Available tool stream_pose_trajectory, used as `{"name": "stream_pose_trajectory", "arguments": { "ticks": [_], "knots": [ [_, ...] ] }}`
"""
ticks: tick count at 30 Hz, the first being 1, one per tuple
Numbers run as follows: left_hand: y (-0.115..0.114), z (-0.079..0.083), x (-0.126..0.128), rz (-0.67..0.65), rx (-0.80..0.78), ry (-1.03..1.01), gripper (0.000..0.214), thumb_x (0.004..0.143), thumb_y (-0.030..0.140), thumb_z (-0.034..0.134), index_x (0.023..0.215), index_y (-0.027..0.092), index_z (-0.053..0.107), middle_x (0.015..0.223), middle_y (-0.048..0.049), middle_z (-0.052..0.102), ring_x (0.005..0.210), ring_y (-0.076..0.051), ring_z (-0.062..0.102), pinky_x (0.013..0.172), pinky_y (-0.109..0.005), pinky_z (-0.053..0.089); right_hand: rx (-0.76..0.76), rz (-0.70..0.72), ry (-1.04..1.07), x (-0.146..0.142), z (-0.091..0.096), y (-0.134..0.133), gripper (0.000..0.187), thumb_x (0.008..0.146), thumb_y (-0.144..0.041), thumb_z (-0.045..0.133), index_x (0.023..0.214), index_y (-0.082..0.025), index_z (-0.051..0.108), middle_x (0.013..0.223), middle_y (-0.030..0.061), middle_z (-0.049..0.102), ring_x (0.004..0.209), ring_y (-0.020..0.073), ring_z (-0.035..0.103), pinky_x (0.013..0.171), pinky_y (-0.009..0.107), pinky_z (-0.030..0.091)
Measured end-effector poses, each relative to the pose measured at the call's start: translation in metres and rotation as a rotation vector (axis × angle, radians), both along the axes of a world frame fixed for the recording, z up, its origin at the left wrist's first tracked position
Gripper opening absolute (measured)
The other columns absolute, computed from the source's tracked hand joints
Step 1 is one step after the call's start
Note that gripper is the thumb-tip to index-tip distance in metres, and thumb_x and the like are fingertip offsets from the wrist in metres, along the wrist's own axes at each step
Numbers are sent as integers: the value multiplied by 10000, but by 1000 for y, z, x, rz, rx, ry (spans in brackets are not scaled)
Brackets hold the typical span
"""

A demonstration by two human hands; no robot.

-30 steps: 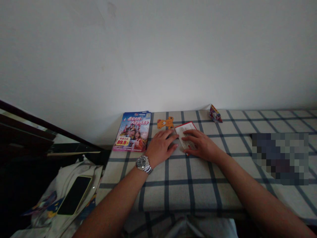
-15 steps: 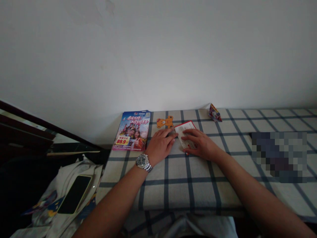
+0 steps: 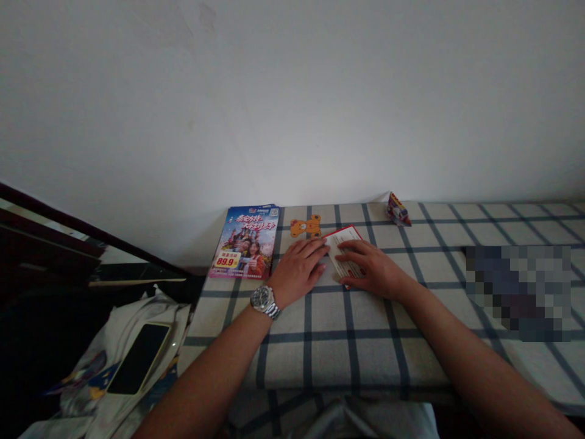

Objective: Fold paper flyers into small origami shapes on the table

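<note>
A small white printed paper with red edges [image 3: 343, 236] lies on the checked tablecloth [image 3: 286, 347]. My right hand [image 3: 377, 271] rests over its right side, fingers bent and apart, touching the sheet and hiding part of it. At the paper's left edge my left hand [image 3: 298, 269] lies palm down, fingers stretched out; whether its fingertips press on the sheet I cannot tell. Just beyond the left hand is a flat orange teddy bear cutout [image 3: 306, 227]. To the left sits a stack of colourful flyers [image 3: 247, 244], close to the left wrist with its metal watch [image 3: 264, 300].
Near the wall stands a small colourful folded paper shape [image 3: 398, 210]. At the right a flat dark item [image 3: 507, 292] is pixelated. Below left of the table, a phone [image 3: 139, 358] lies on a white bag [image 3: 103, 323]. A white wall [image 3: 320, 110] borders the table's back.
The fingers of my left hand have shifted slightly, with the thumb a little farther down. My right hand and the paper stay nearly in place; the view has moved a touch.
</note>
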State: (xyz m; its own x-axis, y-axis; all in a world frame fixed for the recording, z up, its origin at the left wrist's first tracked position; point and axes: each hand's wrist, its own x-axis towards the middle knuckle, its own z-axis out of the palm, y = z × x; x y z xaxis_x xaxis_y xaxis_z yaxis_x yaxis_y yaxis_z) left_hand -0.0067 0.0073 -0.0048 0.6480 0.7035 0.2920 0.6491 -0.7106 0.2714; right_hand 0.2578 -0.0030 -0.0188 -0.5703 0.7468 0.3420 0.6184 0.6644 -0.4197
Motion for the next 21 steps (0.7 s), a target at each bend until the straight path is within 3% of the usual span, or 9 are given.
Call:
{"name": "stream_pose_trajectory", "arguments": {
  "ticks": [8,21],
  "knots": [
    [2,-3,-3,80,17,-35,366,1049,254,524,1386,295,662,1545,-58,522,1412,-269,507,1223,-519,414,1,10,-4,-1,2,-1,483,821,-369,851,1268,-256,709,1417,141,629,1317,349,605,1106,552,521],
    [3,-1,-5,66,3,-76,337,1063,264,504,1338,280,698,1508,-61,579,1377,-256,555,1203,-515,451,10,9,-3,1,0,-1,505,795,-335,869,1271,-277,709,1419,125,632,1315,347,613,1105,544,529]
  ]
}}
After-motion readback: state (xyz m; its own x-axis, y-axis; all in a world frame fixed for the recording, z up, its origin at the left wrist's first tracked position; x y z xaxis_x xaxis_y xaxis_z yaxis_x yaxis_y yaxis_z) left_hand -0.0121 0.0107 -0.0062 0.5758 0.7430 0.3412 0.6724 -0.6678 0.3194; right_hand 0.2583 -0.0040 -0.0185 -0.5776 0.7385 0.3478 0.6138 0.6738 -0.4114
